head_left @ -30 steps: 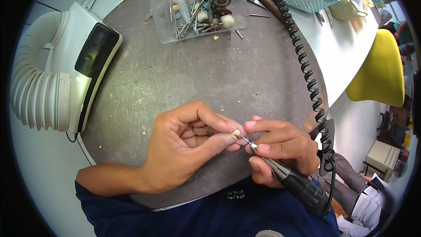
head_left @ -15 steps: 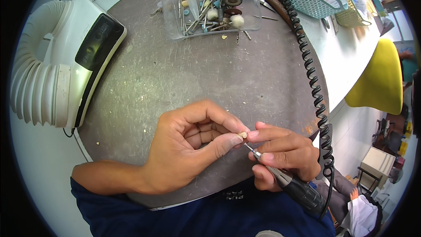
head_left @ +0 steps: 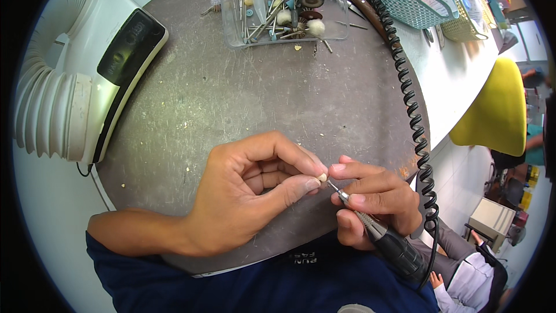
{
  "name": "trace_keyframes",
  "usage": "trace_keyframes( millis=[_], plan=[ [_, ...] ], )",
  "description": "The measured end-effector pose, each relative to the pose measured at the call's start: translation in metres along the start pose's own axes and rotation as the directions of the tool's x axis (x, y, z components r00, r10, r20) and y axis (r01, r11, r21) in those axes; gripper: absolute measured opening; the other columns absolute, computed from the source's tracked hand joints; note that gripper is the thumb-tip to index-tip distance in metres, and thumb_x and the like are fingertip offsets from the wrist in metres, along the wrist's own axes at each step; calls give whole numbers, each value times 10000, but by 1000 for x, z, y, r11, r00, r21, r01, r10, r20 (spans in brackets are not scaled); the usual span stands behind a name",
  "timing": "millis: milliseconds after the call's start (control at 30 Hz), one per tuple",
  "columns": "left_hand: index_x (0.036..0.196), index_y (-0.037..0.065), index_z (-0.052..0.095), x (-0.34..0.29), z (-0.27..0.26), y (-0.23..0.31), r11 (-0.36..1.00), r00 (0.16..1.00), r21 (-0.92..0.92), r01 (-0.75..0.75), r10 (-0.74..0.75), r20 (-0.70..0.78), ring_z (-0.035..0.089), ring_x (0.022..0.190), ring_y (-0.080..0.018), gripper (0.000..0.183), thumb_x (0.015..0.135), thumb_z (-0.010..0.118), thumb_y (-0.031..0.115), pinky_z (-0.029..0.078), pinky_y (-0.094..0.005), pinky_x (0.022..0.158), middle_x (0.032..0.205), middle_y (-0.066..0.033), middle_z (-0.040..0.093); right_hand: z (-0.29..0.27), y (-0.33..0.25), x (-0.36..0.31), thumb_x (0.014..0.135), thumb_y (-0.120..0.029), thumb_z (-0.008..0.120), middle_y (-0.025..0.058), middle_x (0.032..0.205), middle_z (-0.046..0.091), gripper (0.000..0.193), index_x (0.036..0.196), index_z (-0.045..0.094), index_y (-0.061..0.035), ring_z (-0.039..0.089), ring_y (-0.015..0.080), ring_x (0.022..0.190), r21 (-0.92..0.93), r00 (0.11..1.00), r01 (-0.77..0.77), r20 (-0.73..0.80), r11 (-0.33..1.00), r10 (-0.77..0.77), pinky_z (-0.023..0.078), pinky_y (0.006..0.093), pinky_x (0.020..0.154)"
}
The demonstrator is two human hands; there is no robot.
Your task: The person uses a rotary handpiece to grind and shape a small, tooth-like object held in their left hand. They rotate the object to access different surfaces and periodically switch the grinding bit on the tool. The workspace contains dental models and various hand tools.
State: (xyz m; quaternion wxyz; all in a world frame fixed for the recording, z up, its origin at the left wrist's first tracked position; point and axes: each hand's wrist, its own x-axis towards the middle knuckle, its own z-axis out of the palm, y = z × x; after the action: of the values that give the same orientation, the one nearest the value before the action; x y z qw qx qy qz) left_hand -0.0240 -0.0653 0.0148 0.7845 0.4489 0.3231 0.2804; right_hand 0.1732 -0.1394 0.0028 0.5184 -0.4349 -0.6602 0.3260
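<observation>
Between the thumb and index finger of my left hand (head_left: 240,197) is a small cream dental crown (head_left: 322,178), pinched at the fingertips. My right hand (head_left: 385,200) grips a black and silver rotary handpiece (head_left: 399,258) like a pen. Its thin bur (head_left: 334,186) points up and left, with the tip at the lower right side of the crown; whether it touches cannot be made out. My right index fingertip rests close against the left fingertips, beside the crown. The other left fingers curl inward behind the pinch.
A clear plastic box (head_left: 231,37) of burs and polishing wheels stands at the far side of the grey work board (head_left: 231,93). On the left is a white extraction unit (head_left: 130,52) with a ribbed hose. A coiled black cord (head_left: 411,98) runs down the right. Baskets (head_left: 399,0) stand beyond.
The handpiece has shifted slightly, bringing the bur tip from below the crown up to its right side. The crown looks slightly turned in my left fingers. The whole view has shifted a little.
</observation>
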Motion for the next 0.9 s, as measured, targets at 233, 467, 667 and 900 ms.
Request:
trace_keyframes(
  millis=[233,467,667,900],
  plan=[
    [1017,-49,601,0,-1,-3,999,1000,-31,-13,13,3,669,952,-170,124,905,628,-94,567,-289,874,1039,-167,648,4,-1,1,753,10,802,123,886,692,269,939,613,-31,703,369,1012,22,998,-32,-52,999,33,574,512,912],
    [1013,-50,602,0,-1,-3,1000,1000,-31,-4,4,-5,658,959,-157,121,904,634,-88,559,-278,869,1035,-153,643,2,2,-1,854,-22,710,146,901,656,309,1108,533,-30,683,339,1052,-26,999,13,46,1000,-12,522,498,997],
    [1010,-51,602,0,-1,-2,1000,1000,-25,1,-1,5,657,958,-153,117,904,635,-87,559,-275,867,1029,-151,644,1,0,1,819,-6,745,148,909,669,308,1059,554,-25,690,344,1039,-20,1000,-3,30,1000,3,543,491,966],
    [1008,-52,602,1,-1,-1,999,1000,-34,4,-4,3,656,960,-152,113,905,635,-84,558,-276,871,1029,-151,644,4,0,2,756,19,801,135,889,687,308,974,589,-30,709,346,1006,0,999,-25,-28,1000,25,589,482,896]
  ],
)
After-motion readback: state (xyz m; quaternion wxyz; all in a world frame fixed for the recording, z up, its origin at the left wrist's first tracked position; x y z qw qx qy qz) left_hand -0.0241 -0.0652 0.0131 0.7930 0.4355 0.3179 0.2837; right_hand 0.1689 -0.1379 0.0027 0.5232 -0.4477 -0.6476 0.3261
